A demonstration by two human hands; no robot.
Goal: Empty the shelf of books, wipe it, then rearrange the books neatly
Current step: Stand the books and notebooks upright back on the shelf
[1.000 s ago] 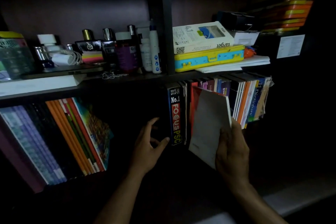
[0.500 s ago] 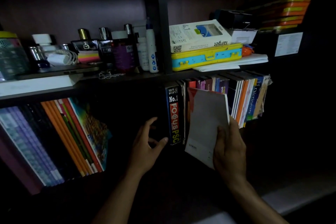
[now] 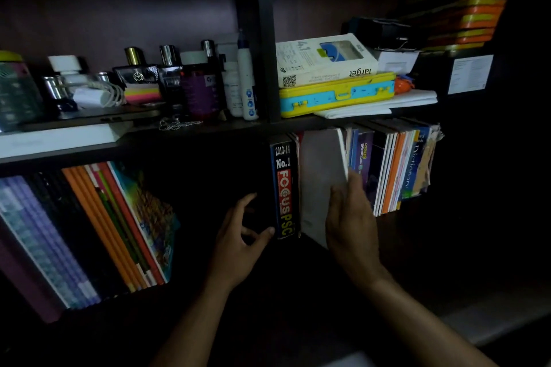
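I see a dim lower shelf [image 3: 343, 250]. My right hand [image 3: 351, 217] grips a pale, thin book [image 3: 320, 182] by its outer edge, standing upright in the row between the black "FOCUS PSC" book [image 3: 283, 188] and the coloured books [image 3: 393, 170] to its right. My left hand [image 3: 238, 244] rests relaxed, fingers spread, thumb touching the black book's spine. Leaning books [image 3: 98, 229] fill the left compartment.
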